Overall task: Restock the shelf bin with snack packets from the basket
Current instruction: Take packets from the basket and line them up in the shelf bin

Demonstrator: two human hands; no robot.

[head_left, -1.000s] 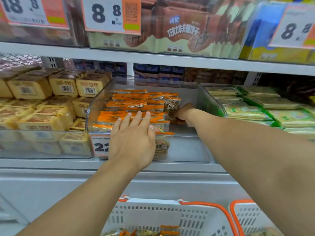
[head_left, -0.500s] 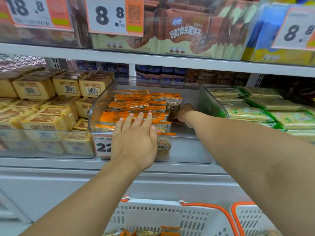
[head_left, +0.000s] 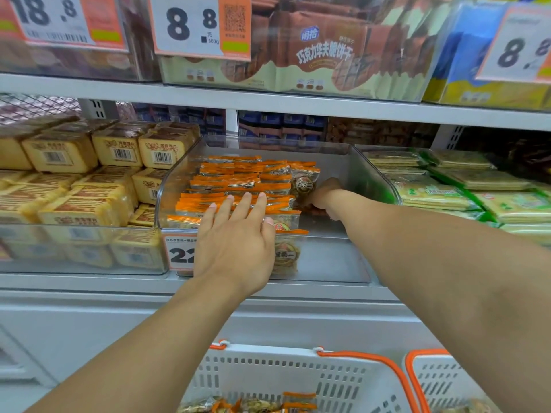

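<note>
The clear shelf bin [head_left: 343,257] holds rows of orange-edged snack packets [head_left: 238,181] stacked in its left and middle part. My left hand [head_left: 238,242] reaches over the front wall, and its straight fingers rest flat on the front rows. My right hand [head_left: 325,195] is deep inside the bin at the right end of the rows. Its fingers curl against an upright snack packet [head_left: 304,186] with a round label, and the fingertips are hidden. The white basket [head_left: 298,374] with orange handles stands below, with several more packets [head_left: 268,405] in it.
Yellow cake packs [head_left: 74,204] fill the bin to the left, green-wrapped packs [head_left: 447,198] the one to the right. An upper shelf [head_left: 298,102] with price tags hangs close above. A second white basket [head_left: 441,380] stands at the lower right.
</note>
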